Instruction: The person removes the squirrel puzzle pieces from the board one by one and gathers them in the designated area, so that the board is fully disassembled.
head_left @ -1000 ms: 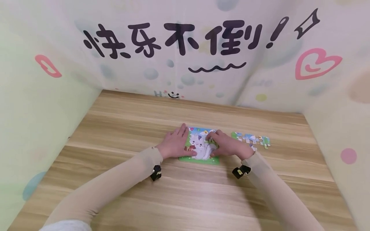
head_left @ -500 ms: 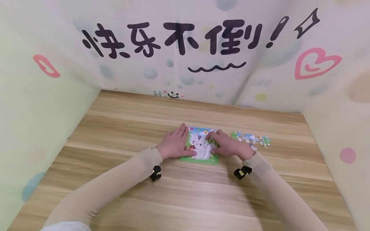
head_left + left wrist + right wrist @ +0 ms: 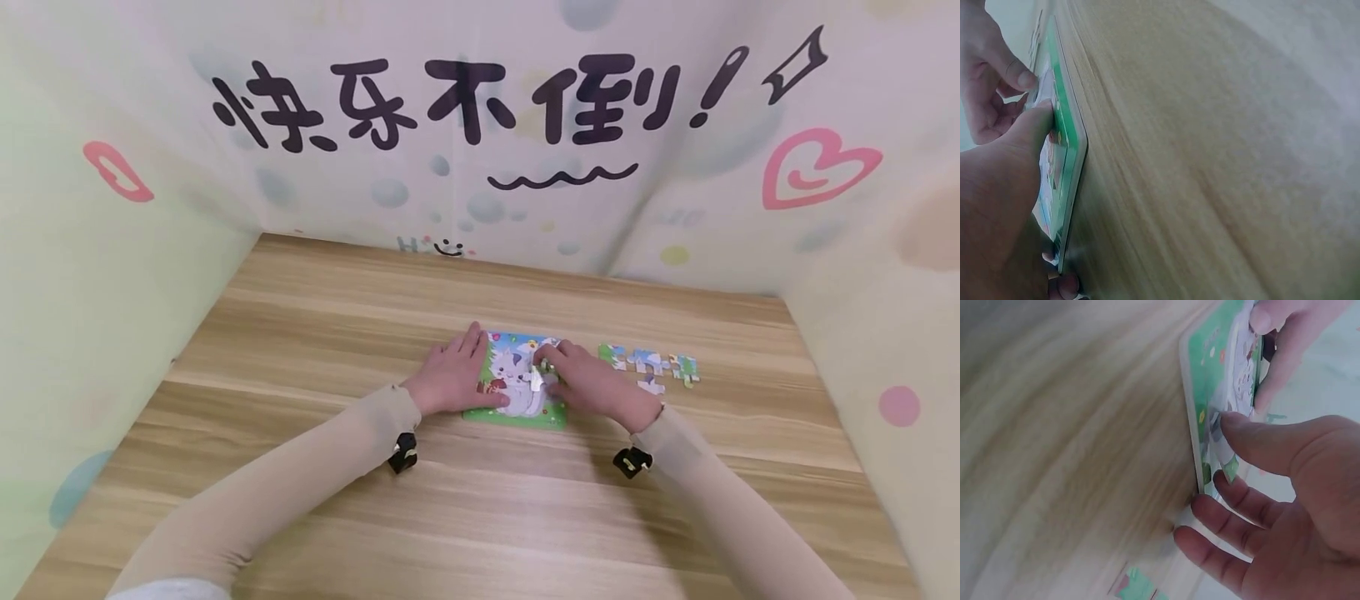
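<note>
A flat jigsaw puzzle board (image 3: pixel 513 418) with a white cartoon animal on green and blue lies on the wooden table. My left hand (image 3: pixel 450 379) rests along its left side, fingers straight and thumb (image 3: pixel 1035 122) pressing on the picture. Over the board's right part, my right hand (image 3: pixel 596 382) pinches a puzzle piece (image 3: pixel 537 379) that is tilted up from the board. The right wrist view shows this piece (image 3: pixel 1230 469) with a green corner, under the thumb, its other side partly hidden. The remaining right fingers are loosely bent near the board's edge.
To the right of the board lie several loose puzzle pieces (image 3: pixel 648 362), with one piece (image 3: pixel 651 384) just in front of the others. Printed fabric walls (image 3: pixel 457 200) stand behind and on both sides of the table (image 3: pixel 450 517).
The right hand has tilted the pinched piece up, so a bright glare shows on it. The right wrist has shifted slightly, revealing a loose piece beside it. The left hand stays in place.
</note>
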Motion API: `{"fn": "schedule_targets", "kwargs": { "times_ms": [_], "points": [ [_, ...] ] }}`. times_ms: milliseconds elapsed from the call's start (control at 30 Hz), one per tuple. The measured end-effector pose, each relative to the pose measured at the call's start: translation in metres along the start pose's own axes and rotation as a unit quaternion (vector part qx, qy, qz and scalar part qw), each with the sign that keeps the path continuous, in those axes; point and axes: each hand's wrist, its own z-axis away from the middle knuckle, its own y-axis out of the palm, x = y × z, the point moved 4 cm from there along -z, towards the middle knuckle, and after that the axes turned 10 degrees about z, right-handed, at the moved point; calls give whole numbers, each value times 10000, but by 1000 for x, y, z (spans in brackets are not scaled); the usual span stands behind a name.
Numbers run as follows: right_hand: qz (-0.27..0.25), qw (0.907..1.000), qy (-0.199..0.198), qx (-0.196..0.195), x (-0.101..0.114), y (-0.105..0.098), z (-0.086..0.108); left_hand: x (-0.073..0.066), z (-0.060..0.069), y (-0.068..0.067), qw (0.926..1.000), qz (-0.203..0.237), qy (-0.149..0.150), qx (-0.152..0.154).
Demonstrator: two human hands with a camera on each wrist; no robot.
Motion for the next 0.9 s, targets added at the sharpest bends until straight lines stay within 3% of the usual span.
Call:
{"fn": "schedule_targets", "kwargs": {
  "times_ms": [467, 733, 900],
  "points": [
    [-24, 9994, -229, 266, -4, -2, 0, 5, -6, 4, 10000, -31, -52, 37],
    [857, 9942, -617, -184, -1, 0, 5, 2, -2, 1, 10000, -13, -9, -1],
    [1043, 9926, -449, -428, -2, 0, 13, 2, -1, 1, 10000, -49, 37, -31]
  ]
}}
